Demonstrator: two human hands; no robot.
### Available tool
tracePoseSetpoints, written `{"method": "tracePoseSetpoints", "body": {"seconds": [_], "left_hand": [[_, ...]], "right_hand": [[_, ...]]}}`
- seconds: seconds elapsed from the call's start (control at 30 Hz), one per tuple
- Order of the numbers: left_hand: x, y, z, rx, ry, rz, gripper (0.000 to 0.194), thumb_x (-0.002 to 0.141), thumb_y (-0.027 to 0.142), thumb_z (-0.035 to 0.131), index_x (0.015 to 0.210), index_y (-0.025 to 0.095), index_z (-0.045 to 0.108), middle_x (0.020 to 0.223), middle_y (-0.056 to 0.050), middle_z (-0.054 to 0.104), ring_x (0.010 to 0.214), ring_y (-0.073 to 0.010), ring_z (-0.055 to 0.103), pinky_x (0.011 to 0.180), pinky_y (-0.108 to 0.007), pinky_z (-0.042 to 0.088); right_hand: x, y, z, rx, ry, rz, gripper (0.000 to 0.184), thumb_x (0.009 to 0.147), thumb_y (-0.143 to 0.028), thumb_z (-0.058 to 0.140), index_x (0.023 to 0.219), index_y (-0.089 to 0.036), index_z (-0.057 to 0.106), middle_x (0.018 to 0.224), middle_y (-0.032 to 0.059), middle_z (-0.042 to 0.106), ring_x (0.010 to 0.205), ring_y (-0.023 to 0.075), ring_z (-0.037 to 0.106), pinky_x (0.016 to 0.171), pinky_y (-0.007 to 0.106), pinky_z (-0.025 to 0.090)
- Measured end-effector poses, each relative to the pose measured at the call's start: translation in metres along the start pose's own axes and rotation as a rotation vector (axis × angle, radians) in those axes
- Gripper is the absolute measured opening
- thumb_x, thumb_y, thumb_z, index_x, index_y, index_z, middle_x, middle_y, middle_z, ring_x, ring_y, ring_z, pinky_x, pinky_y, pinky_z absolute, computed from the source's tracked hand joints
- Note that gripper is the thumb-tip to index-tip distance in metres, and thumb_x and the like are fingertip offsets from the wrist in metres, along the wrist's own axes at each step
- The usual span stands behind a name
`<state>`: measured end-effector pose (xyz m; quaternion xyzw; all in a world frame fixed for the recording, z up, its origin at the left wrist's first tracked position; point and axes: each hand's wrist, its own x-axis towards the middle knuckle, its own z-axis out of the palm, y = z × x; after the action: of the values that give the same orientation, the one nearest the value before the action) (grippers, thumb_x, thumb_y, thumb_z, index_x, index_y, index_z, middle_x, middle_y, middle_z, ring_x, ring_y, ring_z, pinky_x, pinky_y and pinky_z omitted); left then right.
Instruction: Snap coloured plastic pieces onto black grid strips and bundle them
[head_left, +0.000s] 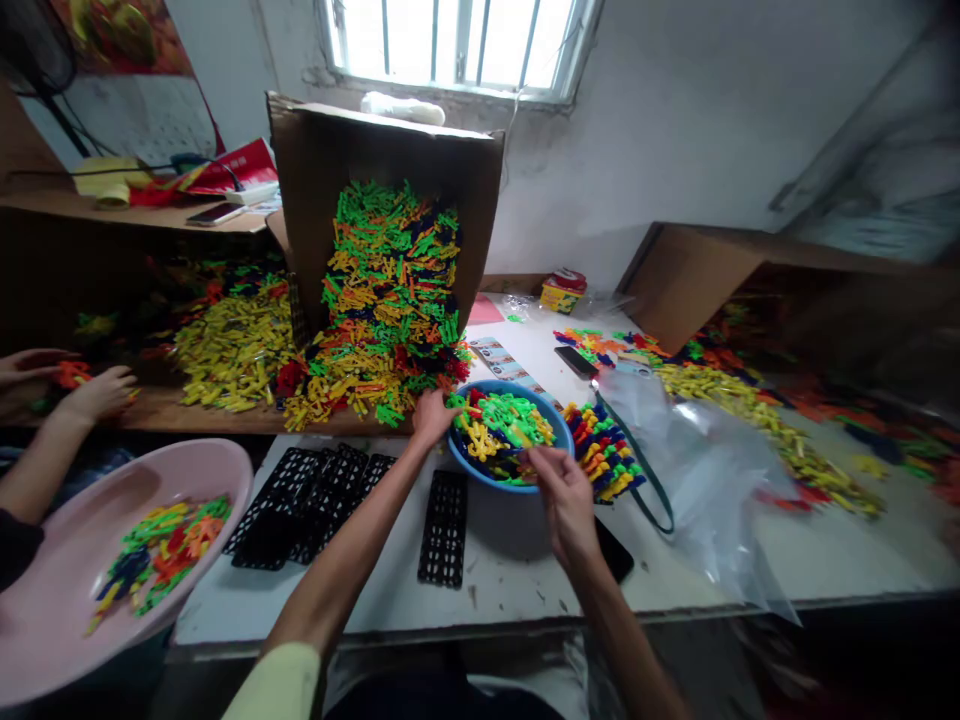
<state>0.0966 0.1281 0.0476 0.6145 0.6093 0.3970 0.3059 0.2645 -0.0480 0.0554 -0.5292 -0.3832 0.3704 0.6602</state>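
Note:
My left hand [433,418] grips the rim of a blue plastic basin [510,386], which holds a heap of green, yellow and blue plastic toy pieces [495,430]. My right hand [564,497] reaches over the near rim, its fingers pinched among those pieces. Whether they hold one is hard to tell. To the right of the basin lies a linked strip of coloured pieces [604,450]. Black plastic grid racks [444,528] lie on the white table [510,600] below my left forearm.
A co-worker's hands [97,392] work at the left, above a pink basin [60,610] of pieces. A tilted cardboard box [382,150] spills pieces [390,290] onto the shelf. A clear plastic bag [697,470] and phones [576,361] lie on the table.

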Motion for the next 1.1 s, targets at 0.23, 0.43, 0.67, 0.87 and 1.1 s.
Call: {"method": "tracePoseSetpoints", "body": {"seconds": [0.23, 0.43, 0.67, 0.87, 1.1], "left_hand": [[-0.019, -0.022, -0.027, -0.401, 0.116, -0.024, 0.021, 0.084, 0.039, 0.056, 0.081, 0.018, 0.057, 0.074, -0.001, 0.065, 0.064, -0.0119, 0.059, 0.065, -0.024, 0.045], [-0.091, -0.062, -0.074, -0.919, -0.006, -0.421, 0.029, 0.073, 0.043, 0.069, 0.081, 0.019, 0.055, 0.065, 0.005, 0.056, 0.049, -0.0067, 0.05, 0.051, -0.021, 0.041], [-0.156, -0.094, -0.073, -0.996, -0.029, -0.451, 0.047, 0.058, 0.021, 0.083, 0.098, 0.02, 0.059, 0.097, -0.003, 0.072, 0.095, -0.016, 0.069, 0.09, -0.029, 0.051], [-0.159, -0.105, -0.062, -0.815, -0.019, -0.421, 0.043, 0.063, 0.042, 0.082, 0.091, 0.016, 0.064, 0.09, -0.006, 0.072, 0.081, -0.0196, 0.07, 0.076, -0.034, 0.056], [-0.151, -0.12, -0.063, -0.314, 0.119, -0.153, 0.028, 0.071, 0.04, 0.077, 0.086, 0.019, 0.064, 0.088, -0.004, 0.073, 0.085, -0.0194, 0.068, 0.083, -0.031, 0.05]], "right_hand": [[-0.082, 0.076, 0.025, 0.164, -0.305, 0.301, 0.036, 0.083, -0.049, 0.07, 0.107, -0.023, 0.065, 0.093, 0.0055, 0.073, 0.081, 0.0224, 0.07, 0.078, 0.038, 0.058], [-0.06, 0.106, 0.071, -0.158, -0.333, 0.05, 0.023, 0.094, -0.045, 0.053, 0.104, -0.025, 0.057, 0.101, 0.0061, 0.074, 0.1, 0.0239, 0.069, 0.097, 0.04, 0.049], [-0.089, 0.123, 0.074, -0.114, -0.544, 0.074, 0.022, 0.094, -0.044, 0.053, 0.105, -0.025, 0.055, 0.101, 0.0051, 0.074, 0.096, 0.0229, 0.071, 0.094, 0.039, 0.052], [-0.068, 0.116, 0.073, -0.151, -0.369, 0.062, 0.03, 0.084, -0.048, 0.066, 0.1, -0.024, 0.063, 0.103, 0.0057, 0.073, 0.094, 0.0234, 0.069, 0.09, 0.038, 0.054], [-0.036, 0.128, 0.097, -0.318, -0.36, -0.009, 0.031, 0.08, -0.049, 0.067, 0.091, -0.02, 0.066, 0.087, 0.005, 0.073, 0.076, 0.021, 0.066, 0.077, 0.034, 0.053]]}}
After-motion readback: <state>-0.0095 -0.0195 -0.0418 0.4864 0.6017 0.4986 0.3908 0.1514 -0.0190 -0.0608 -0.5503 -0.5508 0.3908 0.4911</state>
